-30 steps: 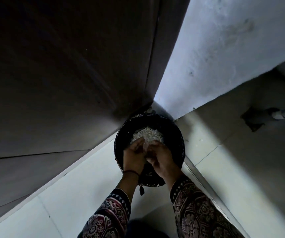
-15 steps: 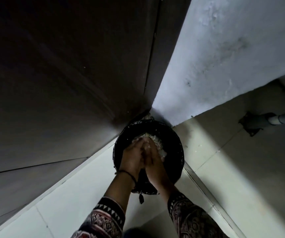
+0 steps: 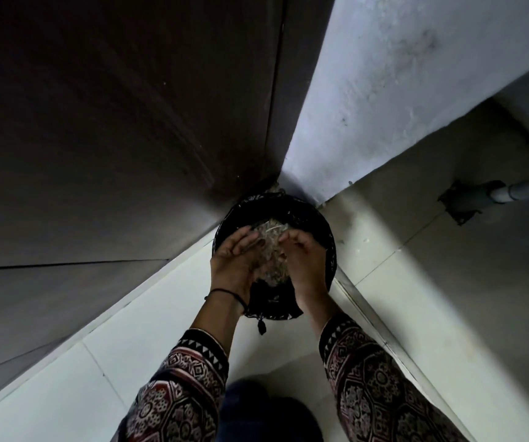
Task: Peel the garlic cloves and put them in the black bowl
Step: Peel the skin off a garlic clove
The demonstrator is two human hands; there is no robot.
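Observation:
A round black container (image 3: 322, 220) with a dark bag liner stands on the floor in the corner. Pale garlic peels (image 3: 271, 250), blurred, show between my two hands above its opening. My left hand (image 3: 233, 261) hovers over the left rim, palm turned inward and fingers nearly straight. Over the right side, my right hand (image 3: 304, 261) faces it with fingers loosely bent. A gap separates the hands, and neither grips anything that I can make out. No whole garlic cloves are visible.
A dark wooden door or panel (image 3: 113, 138) fills the left. A white wall (image 3: 400, 90) rises at the right. Pale floor tiles (image 3: 416, 298) spread around the container. A grey pipe with a dark base (image 3: 474, 199) lies at the far right.
My hands were pressed together over the container half a second ago. They have now drawn apart, and the peels show loose between them.

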